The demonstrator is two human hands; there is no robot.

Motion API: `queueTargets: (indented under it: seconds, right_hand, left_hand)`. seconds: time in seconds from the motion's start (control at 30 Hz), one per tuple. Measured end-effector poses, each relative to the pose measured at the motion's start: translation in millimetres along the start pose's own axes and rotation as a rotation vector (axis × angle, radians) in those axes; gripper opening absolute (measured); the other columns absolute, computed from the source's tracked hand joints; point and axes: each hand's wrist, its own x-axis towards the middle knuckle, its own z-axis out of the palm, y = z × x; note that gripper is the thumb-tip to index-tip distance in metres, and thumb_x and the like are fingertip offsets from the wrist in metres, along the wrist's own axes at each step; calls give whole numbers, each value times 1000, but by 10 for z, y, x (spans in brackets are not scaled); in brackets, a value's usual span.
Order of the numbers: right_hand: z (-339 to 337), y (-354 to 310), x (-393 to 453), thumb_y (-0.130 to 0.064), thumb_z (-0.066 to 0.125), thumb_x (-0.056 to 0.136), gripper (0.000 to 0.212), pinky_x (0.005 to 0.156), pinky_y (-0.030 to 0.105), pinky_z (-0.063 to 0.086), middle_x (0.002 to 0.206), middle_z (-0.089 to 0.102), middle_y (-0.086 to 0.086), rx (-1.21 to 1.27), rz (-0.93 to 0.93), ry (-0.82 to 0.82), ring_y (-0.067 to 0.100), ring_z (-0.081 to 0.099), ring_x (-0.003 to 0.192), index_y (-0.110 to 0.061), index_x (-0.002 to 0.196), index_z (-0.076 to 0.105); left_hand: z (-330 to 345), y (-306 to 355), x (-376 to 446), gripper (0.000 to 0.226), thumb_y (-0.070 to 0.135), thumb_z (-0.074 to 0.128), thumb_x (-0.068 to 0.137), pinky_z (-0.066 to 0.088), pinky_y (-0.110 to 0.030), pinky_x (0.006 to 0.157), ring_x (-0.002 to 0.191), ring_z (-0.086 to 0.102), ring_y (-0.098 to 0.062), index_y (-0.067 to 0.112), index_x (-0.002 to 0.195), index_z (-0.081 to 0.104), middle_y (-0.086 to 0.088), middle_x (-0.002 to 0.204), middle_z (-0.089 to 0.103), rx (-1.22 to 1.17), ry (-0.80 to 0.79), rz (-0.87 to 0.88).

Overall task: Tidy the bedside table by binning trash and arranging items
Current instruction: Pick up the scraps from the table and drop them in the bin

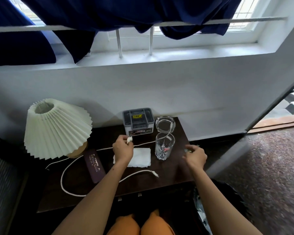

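Note:
On the dark bedside table (143, 185), my left hand (122, 148) pinches a small white crumpled scrap (129, 139) just in front of the grey organiser box (139, 122). A flat white tissue (141, 156) lies under and beside that hand. My right hand (195, 156) hovers by the table's right edge with curled fingers around something small and blurred (188, 150). A cut drinking glass (165, 146) stands between the hands, with a glass ashtray (165, 124) behind it. A white cable (85, 167) loops across the table, one plug end resting in the ashtray.
A pleated cream lamp (56, 128) stands at the table's left. A dark spectacle case (94, 165) lies beside it. The wall and windowsill rise behind. A patterned bag (200, 211) hangs at the table's right front, with carpet floor beyond.

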Motion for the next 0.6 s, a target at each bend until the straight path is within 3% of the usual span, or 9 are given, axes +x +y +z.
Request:
queueTargets:
  seconds: [0.1,0.17,0.23,0.37,0.47,0.53,0.6]
  right_hand:
    - [-143,91,-161,10,58,82,27,79,40,59,92,71,14,130,50,-37,26,70,72,-11,85,74]
    - [-249,181,-271,8,60,80,29,88,45,56,77,70,6,161,86,-59,25,71,76,-17,74,72]
    - [-345,293,-365,7,61,78,29,91,44,54,75,70,5,194,135,-72,27,71,86,-20,71,70]
    - [-540,581,-556,-12,59,80,19,87,38,56,57,67,-4,237,164,-99,21,72,76,-15,70,76]
    - [-661,757,-638,-12,53,82,35,85,39,56,62,66,-2,335,218,-81,25,71,76,-20,52,69]
    - [-765,886,-656,-7,46,85,33,83,33,56,72,67,3,363,272,-49,22,71,74,-21,66,69]
    - [-873,1022,-673,-4,45,86,30,79,31,55,78,69,6,309,275,-22,22,72,77,-16,76,71]
  left_hand:
    - [93,77,-364,17,5,58,85,51,-30,75,82,64,-22,4,100,67,-14,98,71,-73,-34,-46]
    - [163,118,-659,16,4,59,82,54,-32,78,81,66,-25,6,93,70,-14,94,72,-154,-40,-71]
    - [280,113,-939,17,2,59,80,54,-35,82,85,68,-29,7,89,73,-14,91,74,-213,-34,-96]
    - [585,81,-1424,12,2,63,80,56,-42,84,88,68,-32,6,88,70,-16,90,71,-331,-157,-206]
    - [786,125,-1698,14,0,68,76,61,-34,63,78,65,-26,10,80,59,-12,86,65,-347,-208,-235]
    - [924,153,-1864,23,-3,68,75,57,-23,46,71,63,-22,14,69,54,-9,80,60,-369,-242,-243]
    - [1074,139,-1999,26,-4,68,75,57,-22,48,69,63,-23,14,62,55,-12,78,63,-348,-294,-254]
